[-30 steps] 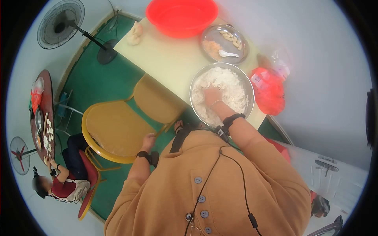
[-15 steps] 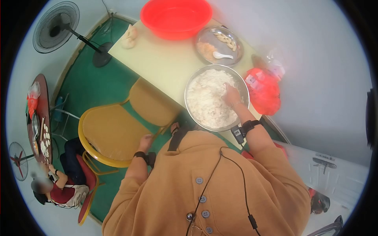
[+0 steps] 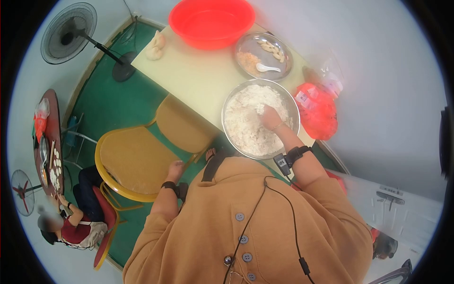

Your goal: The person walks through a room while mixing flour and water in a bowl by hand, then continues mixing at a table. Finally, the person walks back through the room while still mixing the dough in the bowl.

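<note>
A wide metal bowl [image 3: 296, 113] of white flour [image 3: 246, 125], loose and crumbly in places, stands at the near edge of the cream table [image 3: 189, 71]. Inside it is my right hand [image 3: 271, 118], its fingers curled into the flour with white clumps at the fingertips. A black band with a small box sits on that forearm. My left hand [image 3: 175, 171] hangs low by my side, near the yellow chair [image 3: 137, 158]. Its fingers look loosely curled, with nothing visible in them.
Beyond the bowl are a metal tray [image 3: 272, 60] with a white spoon [image 3: 268, 68] and food pieces, a red basin [image 3: 212, 23] and pale dough [image 3: 155, 46]. A red bag [image 3: 318, 111] lies right. Another person [image 3: 85, 222] sits left by a round table [image 3: 53, 123].
My right hand has moved a little left within the bowl, and its fingers now hold whitish clumps. My left hand stays about where it was.
</note>
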`<state>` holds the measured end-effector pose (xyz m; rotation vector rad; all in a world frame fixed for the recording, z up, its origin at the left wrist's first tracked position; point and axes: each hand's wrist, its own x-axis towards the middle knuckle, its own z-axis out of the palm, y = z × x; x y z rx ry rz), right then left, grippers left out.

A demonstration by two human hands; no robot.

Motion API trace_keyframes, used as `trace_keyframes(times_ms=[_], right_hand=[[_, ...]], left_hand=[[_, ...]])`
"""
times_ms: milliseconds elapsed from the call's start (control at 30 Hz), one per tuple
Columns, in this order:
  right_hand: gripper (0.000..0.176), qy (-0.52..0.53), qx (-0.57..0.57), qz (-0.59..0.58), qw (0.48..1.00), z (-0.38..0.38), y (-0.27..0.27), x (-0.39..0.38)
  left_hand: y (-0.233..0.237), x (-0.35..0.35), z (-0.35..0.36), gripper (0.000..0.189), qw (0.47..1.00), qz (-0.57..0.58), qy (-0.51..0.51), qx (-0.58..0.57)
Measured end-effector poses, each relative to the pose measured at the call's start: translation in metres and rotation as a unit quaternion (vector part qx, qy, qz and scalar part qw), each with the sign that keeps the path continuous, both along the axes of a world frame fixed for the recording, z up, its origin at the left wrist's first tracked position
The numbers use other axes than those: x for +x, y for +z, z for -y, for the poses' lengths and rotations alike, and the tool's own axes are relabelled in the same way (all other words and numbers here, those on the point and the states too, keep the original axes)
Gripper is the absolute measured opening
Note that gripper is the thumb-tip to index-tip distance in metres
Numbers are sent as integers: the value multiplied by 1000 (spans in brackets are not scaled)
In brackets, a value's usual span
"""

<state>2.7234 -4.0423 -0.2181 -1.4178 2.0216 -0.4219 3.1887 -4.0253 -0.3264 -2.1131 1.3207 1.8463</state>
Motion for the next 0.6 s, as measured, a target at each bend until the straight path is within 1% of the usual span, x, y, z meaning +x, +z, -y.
trace_keyframes(times_ms=[67,100,167,200,267,300,367,400,467,600], right_hand=[[49,33,10,-20,999,3,16,9],[49,37,10,-19,999,6,15,11],[59,63,0,-10,998,16,6,13],[59,67,0,-10,998,18,4,15],[62,149,-7,-61,987,24,0,17],[62,153,-8,-60,986,28,5,22],[69,236,81,-134,959,39,20,33],[69,240,79,-132,958,48,5,33],[75,258,136,-155,944,54,-5,41],[71,237,169,-195,937,58,-1,57]], left_hand=[[10,-1,-3,35,1000,5,23,14],[12,0,-4,35,999,1,35,27],[8,0,-4,36,998,-1,53,40],[7,3,-6,37,998,0,58,39],[4,8,-10,39,997,1,67,38],[10,8,-12,39,997,9,65,35],[19,5,-12,39,997,18,65,32],[15,0,-10,40,997,23,64,37],[23,-2,-10,41,997,27,62,43],[27,-2,-13,43,996,24,68,45]])
